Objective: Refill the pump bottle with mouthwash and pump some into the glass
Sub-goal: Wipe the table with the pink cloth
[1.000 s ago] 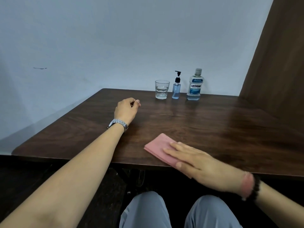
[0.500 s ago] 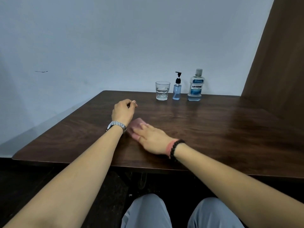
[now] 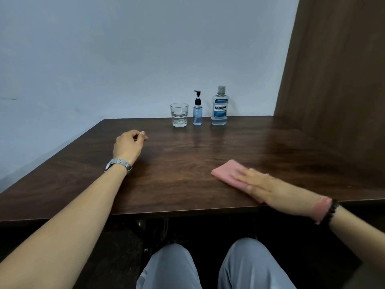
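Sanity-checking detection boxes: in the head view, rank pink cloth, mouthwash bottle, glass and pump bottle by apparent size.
1. pink cloth: largest, but nearest the camera and partly under the right hand, so unsure.
2. mouthwash bottle.
3. glass and pump bottle: too alike to rank; the glass is wider, the pump bottle taller.

Both arms out, hands down low

Left hand [image 3: 128,146] loosely curled with nothing in its grip, watch on the wrist; right hand [image 3: 264,187] flat, fingers straight, bracelets on its wrist.
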